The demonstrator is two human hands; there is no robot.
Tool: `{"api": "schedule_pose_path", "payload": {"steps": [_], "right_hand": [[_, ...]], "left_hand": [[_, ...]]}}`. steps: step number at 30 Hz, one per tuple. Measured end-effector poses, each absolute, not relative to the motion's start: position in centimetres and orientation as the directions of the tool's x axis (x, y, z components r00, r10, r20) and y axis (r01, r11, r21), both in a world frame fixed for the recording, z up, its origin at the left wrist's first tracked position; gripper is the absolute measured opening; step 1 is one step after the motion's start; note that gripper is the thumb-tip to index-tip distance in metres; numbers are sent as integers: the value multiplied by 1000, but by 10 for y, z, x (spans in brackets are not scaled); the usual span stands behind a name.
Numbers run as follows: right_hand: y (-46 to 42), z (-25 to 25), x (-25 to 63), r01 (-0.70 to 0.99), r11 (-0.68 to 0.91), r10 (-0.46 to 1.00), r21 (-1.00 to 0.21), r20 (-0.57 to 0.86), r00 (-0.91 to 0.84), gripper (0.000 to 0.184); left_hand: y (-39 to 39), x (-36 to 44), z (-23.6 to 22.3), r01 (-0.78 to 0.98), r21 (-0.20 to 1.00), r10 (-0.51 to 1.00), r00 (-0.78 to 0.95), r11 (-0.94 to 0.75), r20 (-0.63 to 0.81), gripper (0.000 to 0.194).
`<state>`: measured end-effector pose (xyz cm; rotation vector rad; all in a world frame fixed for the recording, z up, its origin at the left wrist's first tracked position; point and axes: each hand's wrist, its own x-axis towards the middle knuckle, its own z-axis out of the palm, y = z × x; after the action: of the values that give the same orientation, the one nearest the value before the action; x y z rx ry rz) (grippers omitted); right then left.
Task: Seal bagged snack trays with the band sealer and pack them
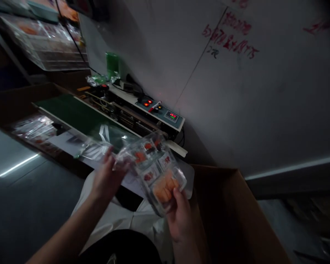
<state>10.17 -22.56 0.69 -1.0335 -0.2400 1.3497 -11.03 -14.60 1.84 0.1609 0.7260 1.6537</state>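
Note:
My right hand (180,214) grips the lower end of a clear plastic pack (158,170), thumb on top. Several small compartments or printed squares with red and orange items show through it, and a larger orange piece lies near my thumb. At its other end, my left hand (107,178), blurred, is closed on loose clear plastic film (121,159) of the pack. The pack is tilted above my lap, by the near end of a band sealer (143,121) with a green conveyor belt (74,113). My left fingertips are partly smeared.
The sealer's control panel (172,116) has lit red and green digits; a red-and-white marker (154,106) lies beside its knobs. Packed plastic bags (35,128) lie left of the belt. An open cardboard box (236,212) stands at my right, below the wall (264,110).

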Motion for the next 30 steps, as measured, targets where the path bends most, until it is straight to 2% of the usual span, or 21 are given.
{"api": "schedule_pose_path", "payload": {"steps": [3,5,6,8,10,13,15,18,20,22,23,24,25,26,28,30], "right_hand": [[-226,11,113,-651,-132,865,-748,-408,293,51],[-224,15,111,-622,-137,880,-771,-383,281,49],[-223,16,105,-612,-143,888,-778,-373,268,49],[-221,15,86,-608,-172,900,-775,-375,224,51],[-220,11,64,-620,-225,905,-752,-398,153,53],[-221,2,45,-612,-278,896,-740,-430,113,57],[-222,-3,49,-548,-312,893,-777,-436,110,60],[-218,-1,78,-347,-408,893,-845,-448,42,65],[-205,13,103,-172,-325,923,-930,-351,158,68],[-182,37,118,68,-75,949,-995,-50,310,67],[-166,52,120,197,78,948,-977,134,289,65],[-147,67,116,298,220,948,-929,276,158,61],[-127,80,107,352,347,934,-869,352,-51,57],[-107,90,95,362,454,886,-814,370,-280,54],[-69,99,65,338,557,755,-759,293,-586,49],[-41,92,38,358,511,647,-782,75,-759,36]], "left_hand": [[-144,-151,36,-673,636,842,-536,-377,-68,50],[-149,-160,41,-624,652,839,-543,-431,35,50],[-153,-156,41,-658,654,876,-482,-373,14,46],[-163,-136,35,-796,589,955,-264,-139,-132,35],[-171,-112,25,-901,425,973,-15,88,-232,47],[-178,-93,9,-948,223,963,185,227,-194,77],[-179,-95,0,-954,155,961,235,257,-146,78],[-178,-106,-11,-949,99,952,290,300,-98,68],[-177,-113,-16,-926,82,929,364,369,-72,66],[-178,-116,-17,-897,73,900,434,436,-47,65],[-179,-117,-16,-884,66,887,460,462,-46,65],[-181,-117,-15,-875,58,876,479,481,-52,66],[-182,-116,-13,-868,53,869,491,494,-61,67],[-184,-116,-10,-862,48,863,501,504,-71,68],[-189,-115,-7,-849,44,848,520,526,-98,69],[-192,-116,-5,-832,60,833,544,551,-105,68]]}}
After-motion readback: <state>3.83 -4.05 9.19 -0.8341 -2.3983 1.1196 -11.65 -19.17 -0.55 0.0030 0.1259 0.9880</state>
